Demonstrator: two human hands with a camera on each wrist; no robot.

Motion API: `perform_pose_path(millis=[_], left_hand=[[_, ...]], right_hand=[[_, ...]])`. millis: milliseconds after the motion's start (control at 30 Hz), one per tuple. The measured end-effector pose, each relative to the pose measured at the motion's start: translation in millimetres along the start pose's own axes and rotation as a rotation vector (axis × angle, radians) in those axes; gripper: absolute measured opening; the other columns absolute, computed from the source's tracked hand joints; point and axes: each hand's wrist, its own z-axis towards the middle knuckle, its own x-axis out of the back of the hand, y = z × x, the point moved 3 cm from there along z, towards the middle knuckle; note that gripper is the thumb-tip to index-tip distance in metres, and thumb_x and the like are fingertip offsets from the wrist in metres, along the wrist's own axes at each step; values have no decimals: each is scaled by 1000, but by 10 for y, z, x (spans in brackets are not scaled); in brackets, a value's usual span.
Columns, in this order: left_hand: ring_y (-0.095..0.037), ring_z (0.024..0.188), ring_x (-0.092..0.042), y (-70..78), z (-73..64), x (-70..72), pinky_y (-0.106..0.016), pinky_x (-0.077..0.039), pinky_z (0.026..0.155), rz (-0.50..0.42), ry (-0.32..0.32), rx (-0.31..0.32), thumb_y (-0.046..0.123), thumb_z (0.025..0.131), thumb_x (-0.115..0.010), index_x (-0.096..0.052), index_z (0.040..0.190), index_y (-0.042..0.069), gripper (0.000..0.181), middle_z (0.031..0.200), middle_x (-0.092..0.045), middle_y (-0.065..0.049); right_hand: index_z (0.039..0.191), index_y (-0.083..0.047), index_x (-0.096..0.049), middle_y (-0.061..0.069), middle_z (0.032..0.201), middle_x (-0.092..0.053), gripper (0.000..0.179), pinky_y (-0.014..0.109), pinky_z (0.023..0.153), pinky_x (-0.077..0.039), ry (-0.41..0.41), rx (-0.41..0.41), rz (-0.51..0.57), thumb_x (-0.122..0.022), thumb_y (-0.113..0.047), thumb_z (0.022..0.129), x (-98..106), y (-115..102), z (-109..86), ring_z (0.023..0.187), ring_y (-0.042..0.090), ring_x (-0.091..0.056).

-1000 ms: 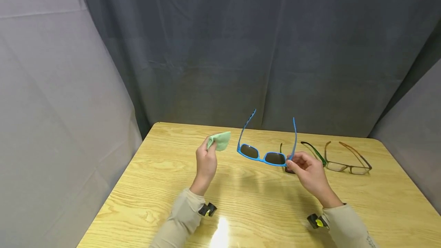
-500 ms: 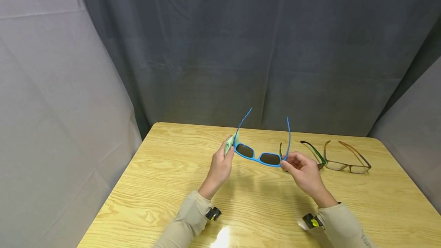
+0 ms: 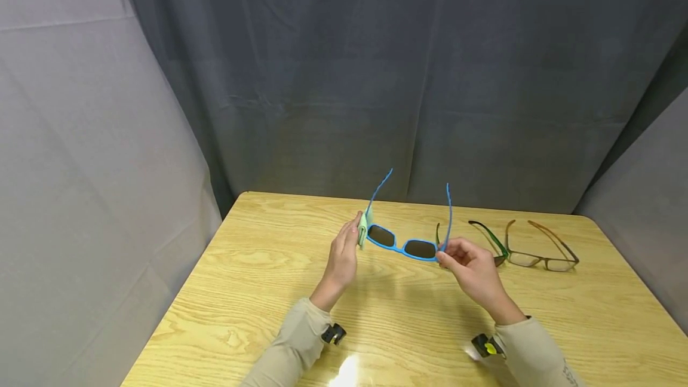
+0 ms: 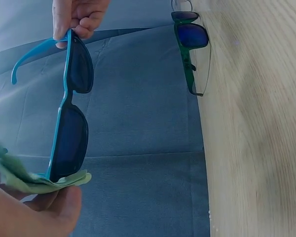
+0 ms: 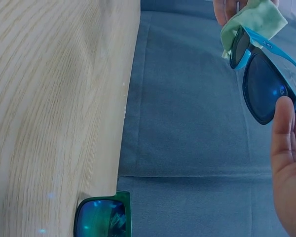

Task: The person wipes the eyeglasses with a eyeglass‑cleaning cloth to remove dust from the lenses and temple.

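Observation:
In the head view, a pair of blue sunglasses (image 3: 400, 248) with dark lenses is held above the table, both arms unfolded and pointing away. My right hand (image 3: 475, 270) pinches its right front corner between thumb and fingers. My left hand (image 3: 341, 258) is at the other end, its fingers fairly straight, with a pale green cloth (image 3: 363, 230) between them and the frame. The left wrist view shows the cloth (image 4: 42, 183) against the frame's end; it hides part of the left hand (image 4: 39, 212). From the right wrist, the cloth (image 5: 256, 22) partly covers the far lens.
Green-armed glasses (image 3: 491, 237) with dark lenses lie on the wooden table (image 3: 231, 291), partly behind my right hand. Beside them are clear-lensed glasses (image 3: 543, 260) with orange-brown arms. A dark grey curtain (image 3: 333, 76) hangs behind the table, with pale cloth (image 3: 97, 166) at the sides.
My left hand has moved right, bringing the cloth from apart to against the sunglasses' left end, and its fingers have straightened. My right hand shifted slightly left with the sunglasses.

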Motion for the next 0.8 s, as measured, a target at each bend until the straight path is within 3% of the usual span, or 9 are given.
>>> perform_pose_path(millis=[133, 300, 433, 633, 733, 800], left_hand=[[-28, 118, -50, -20, 21, 7, -42, -43, 96, -18, 67, 27, 12, 101, -41, -41, 140, -2, 41, 129, -52, -15], [-24, 106, -56, -59, 42, 13, -36, -49, 84, 59, 130, 31, 14, 95, -56, -51, 133, -2, 42, 116, -59, -11], [-22, 101, -59, -80, 46, 21, -33, -51, 81, 121, 145, 48, 22, 94, -58, -56, 128, 0, 41, 111, -63, -10], [-23, 100, -63, -92, 34, 13, -40, -52, 84, 193, 103, 81, 28, 97, -53, -62, 119, 4, 34, 108, -68, -8], [-14, 66, -62, -85, 33, 11, -31, -53, 62, 257, 102, 63, 26, 97, -53, -65, 113, 7, 28, 100, -70, -7], [-7, 46, -47, -74, 33, 9, -24, -44, 46, 322, 112, 39, 23, 96, -53, -65, 111, 6, 25, 86, -71, -7]], right_hand=[[88, 7, -63, 15, 75, -62, 7, 25, 56, -53, -11, 18, 1, -64, 11, 83, -6, 2, -3, 63, 26, -60], [88, 7, -63, 15, 74, -62, 7, 23, 55, -52, -18, 36, 3, -64, 12, 83, -16, -5, -6, 62, 19, -60], [88, 7, -62, 14, 73, -62, 8, 23, 54, -51, -27, 58, -2, -64, 12, 82, -31, -27, -8, 62, 19, -60], [86, 6, -62, 13, 72, -62, 9, 23, 52, -50, -45, 90, -8, -64, 14, 82, -57, -57, -13, 61, 19, -59], [86, 6, -62, 12, 71, -61, 10, 25, 51, -50, -45, 114, -16, -64, 15, 81, -63, -67, -19, 60, 18, -59], [86, 7, -63, 11, 71, -61, 11, 25, 51, -50, -41, 130, -18, -64, 16, 80, -66, -70, -21, 60, 18, -59]])
